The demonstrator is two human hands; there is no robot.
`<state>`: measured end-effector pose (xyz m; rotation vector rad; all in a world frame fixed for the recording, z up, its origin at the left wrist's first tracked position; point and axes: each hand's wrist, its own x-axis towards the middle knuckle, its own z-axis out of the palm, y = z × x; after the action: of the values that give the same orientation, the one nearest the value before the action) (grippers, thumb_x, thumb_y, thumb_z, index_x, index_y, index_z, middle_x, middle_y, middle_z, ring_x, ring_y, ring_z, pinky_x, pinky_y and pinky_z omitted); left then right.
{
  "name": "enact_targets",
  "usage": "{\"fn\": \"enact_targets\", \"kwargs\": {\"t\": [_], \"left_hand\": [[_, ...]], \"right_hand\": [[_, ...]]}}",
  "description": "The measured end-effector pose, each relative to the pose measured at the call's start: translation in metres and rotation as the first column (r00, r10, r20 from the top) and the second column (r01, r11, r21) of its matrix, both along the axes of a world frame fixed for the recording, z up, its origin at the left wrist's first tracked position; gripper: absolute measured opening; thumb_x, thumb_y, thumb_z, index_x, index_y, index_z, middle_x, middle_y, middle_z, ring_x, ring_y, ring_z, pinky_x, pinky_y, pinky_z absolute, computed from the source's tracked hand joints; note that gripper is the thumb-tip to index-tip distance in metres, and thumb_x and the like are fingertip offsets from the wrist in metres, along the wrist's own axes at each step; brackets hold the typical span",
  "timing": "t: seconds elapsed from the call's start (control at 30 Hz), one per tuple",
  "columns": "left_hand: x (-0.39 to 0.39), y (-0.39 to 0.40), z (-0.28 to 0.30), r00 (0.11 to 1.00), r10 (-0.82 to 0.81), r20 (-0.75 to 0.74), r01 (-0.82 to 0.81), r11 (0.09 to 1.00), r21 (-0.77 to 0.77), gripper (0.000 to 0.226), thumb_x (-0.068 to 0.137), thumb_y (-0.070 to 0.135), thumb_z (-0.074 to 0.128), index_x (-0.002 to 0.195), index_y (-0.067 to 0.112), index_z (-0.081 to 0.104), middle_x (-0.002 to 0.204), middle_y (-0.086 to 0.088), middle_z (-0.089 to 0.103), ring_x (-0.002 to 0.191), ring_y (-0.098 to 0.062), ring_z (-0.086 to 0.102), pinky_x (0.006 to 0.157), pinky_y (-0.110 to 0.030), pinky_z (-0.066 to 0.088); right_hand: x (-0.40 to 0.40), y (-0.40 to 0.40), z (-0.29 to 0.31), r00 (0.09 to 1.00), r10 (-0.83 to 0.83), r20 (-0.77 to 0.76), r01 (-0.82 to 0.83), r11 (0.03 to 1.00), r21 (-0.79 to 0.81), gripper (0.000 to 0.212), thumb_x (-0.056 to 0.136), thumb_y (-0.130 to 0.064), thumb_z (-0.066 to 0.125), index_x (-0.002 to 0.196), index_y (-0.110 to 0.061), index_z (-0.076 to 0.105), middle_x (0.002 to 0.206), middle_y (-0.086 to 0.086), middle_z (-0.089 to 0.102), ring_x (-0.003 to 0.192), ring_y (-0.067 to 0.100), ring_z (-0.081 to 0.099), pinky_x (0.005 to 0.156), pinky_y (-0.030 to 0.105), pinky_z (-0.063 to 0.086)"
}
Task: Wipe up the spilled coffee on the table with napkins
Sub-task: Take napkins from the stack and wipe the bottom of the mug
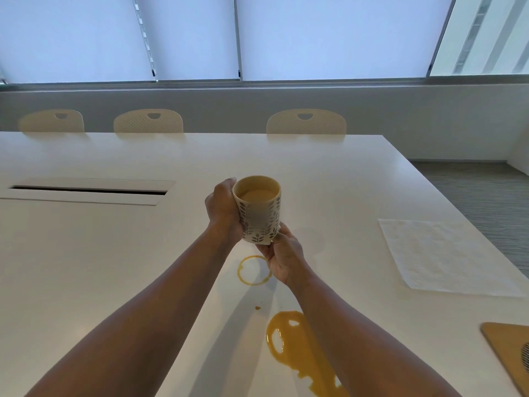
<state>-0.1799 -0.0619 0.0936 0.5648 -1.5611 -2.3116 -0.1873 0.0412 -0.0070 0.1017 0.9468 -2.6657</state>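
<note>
Two hands carry one cup point(259, 209) clear of the table point(86, 253), near the centre of the view. The left hand point(221, 209) wraps the cup's side wall from 9 o'clock, fingers curled round the far side. The right hand point(282, 257) takes the base from 5 o'clock, fingertips pinching the bottom edge. Judgement: the doubled grip, one hand on the wall and one under the base, suits a cup with liquid in it; pale coffee shows inside, its level well below the rim. The cup is held roughly upright, leaning slightly.

Spill, three parts. A coffee ring point(253, 270) lies on the table at 6 o'clock from the cup, just below it; its round outline matches a cup base, so the cup probably stood there. A small drop point(257, 308) sits further toward 6 o'clock. The main coffee puddle point(297, 348) lies nearest the person, partly hidden under the right forearm and running off the bottom edge.

One napkin point(446, 256), flat and unfolded, rests at 3 o'clock, well apart from the spill and dry by the look of it. It is untouched.

Judgement: lifting the cup exposes the ring for wiping; wiping itself has not begun. The cup needs a dry spot first, away from puddle and napkin.

Also present: a wooden board point(506, 353) at 4 o'clock, a cable slot point(88, 191) at 10 o'clock, chairs point(306, 121) at the far edge.
</note>
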Motion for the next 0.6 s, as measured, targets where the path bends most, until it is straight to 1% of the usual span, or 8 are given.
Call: {"fn": "enact_targets", "kwargs": {"t": [0.1,0.17,0.23,0.33,0.47,0.53,0.6], "left_hand": [[0.002,0.001,0.0,1.0,0.01,0.008,-0.01,1.0,0.0,0.024,0.075,0.016,0.058,0.053,0.02,0.051,0.056,-0.001,0.051,0.047,-0.015,0.051,0.049,-0.025,0.045],[0.002,-0.001,0.0,1.0,0.021,0.011,-0.021,1.0,-0.019,0.018,0.076,0.017,0.058,0.059,0.018,0.054,0.058,-0.002,0.053,0.047,-0.014,0.053,0.046,-0.023,0.045],[0.003,-0.003,0.001,0.999,0.035,0.007,-0.035,0.999,-0.032,0.014,0.076,0.017,0.059,0.062,0.016,0.058,0.059,-0.002,0.056,0.046,-0.013,0.055,0.043,-0.021,0.045],[0.003,-0.006,0.001,0.999,0.037,-0.001,-0.036,0.998,-0.052,0.02,0.074,0.018,0.059,0.054,0.02,0.057,0.057,-0.001,0.056,0.047,-0.014,0.055,0.045,-0.023,0.046],[0.004,-0.007,0.002,1.0,0.031,-0.005,-0.031,0.998,-0.059,0.019,0.073,0.017,0.059,0.056,0.02,0.065,0.063,-0.003,0.063,0.05,-0.013,0.061,0.05,-0.026,0.051],[0.005,-0.008,0.003,1.0,0.03,0.001,-0.03,0.999,-0.027,0.022,0.073,0.015,0.059,0.053,0.02,0.067,0.064,-0.003,0.065,0.051,-0.013,0.062,0.052,-0.028,0.052],[0.005,-0.008,0.004,1.0,0.027,0.011,-0.027,1.0,0.006,0.026,0.073,0.013,0.058,0.049,0.02,0.067,0.063,-0.003,0.065,0.051,-0.015,0.063,0.055,-0.029,0.052]], "right_hand": [[0.004,-0.011,0.001,1.0,0.022,0.004,-0.022,1.0,-0.018,0.026,0.09,0.013,0.051,0.11,0.002,0.064,0.101,0.021,0.07,0.088,0.029,0.07,0.067,0.031,0.06],[0.006,-0.016,0.001,0.997,0.08,0.005,-0.08,0.997,-0.011,0.027,0.092,0.013,0.047,0.111,0.003,0.063,0.1,0.02,0.071,0.087,0.029,0.071,0.067,0.032,0.06],[0.009,-0.016,0.001,0.987,0.158,-0.014,-0.157,0.987,0.008,0.026,0.089,0.015,0.05,0.107,0.002,0.064,0.1,0.019,0.073,0.088,0.028,0.073,0.069,0.031,0.059],[0.01,-0.012,0.001,0.964,0.264,-0.025,-0.263,0.963,0.06,0.026,0.087,0.015,0.052,0.106,0.002,0.065,0.101,0.018,0.073,0.091,0.028,0.073,0.07,0.031,0.06],[0.006,0.002,0.002,0.937,0.35,0.001,-0.346,0.924,0.161,0.029,0.087,0.013,0.053,0.111,0.001,0.064,0.105,0.018,0.072,0.094,0.028,0.072,0.072,0.032,0.06],[0.004,0.011,0.002,0.927,0.376,0.017,-0.374,0.914,0.16,0.032,0.088,0.013,0.048,0.11,0.0,0.067,0.106,0.017,0.072,0.093,0.026,0.072,0.07,0.03,0.059],[0.003,0.02,0.002,0.925,0.379,0.028,-0.379,0.915,0.137,0.035,0.087,0.013,0.045,0.104,-0.002,0.072,0.104,0.017,0.072,0.089,0.024,0.072,0.068,0.028,0.059]]}}
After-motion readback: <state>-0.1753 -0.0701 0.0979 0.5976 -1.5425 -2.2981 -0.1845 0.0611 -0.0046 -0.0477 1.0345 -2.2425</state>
